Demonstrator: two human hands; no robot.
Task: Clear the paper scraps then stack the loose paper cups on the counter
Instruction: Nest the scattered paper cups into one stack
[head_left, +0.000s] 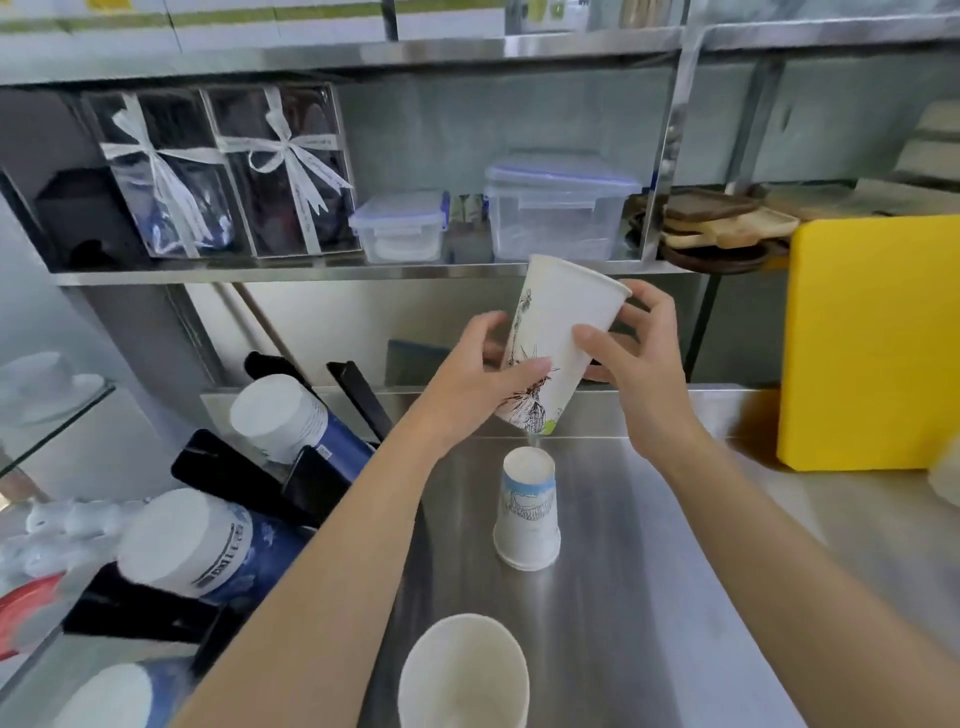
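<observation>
Now the stacking step is judged to be in hand; no scraps are seen.
A tall paper cup (558, 348) is gripped by the left hand (483, 379) and right hand (631, 358), tilted above the upturned cup (527, 512) on the bench (649, 597); lowering onto it is called for next.

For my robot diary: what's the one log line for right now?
both hands hold tall cup tilted | small cup upside down on counter | not stacked

There is only one view — a wide-angle camera on the person's head. It looks forward and steeply down over both forearms onto the steel counter (649, 597), very near, with the wall shelf (363, 273) straight ahead. Edges bend from the wide lens.
</observation>
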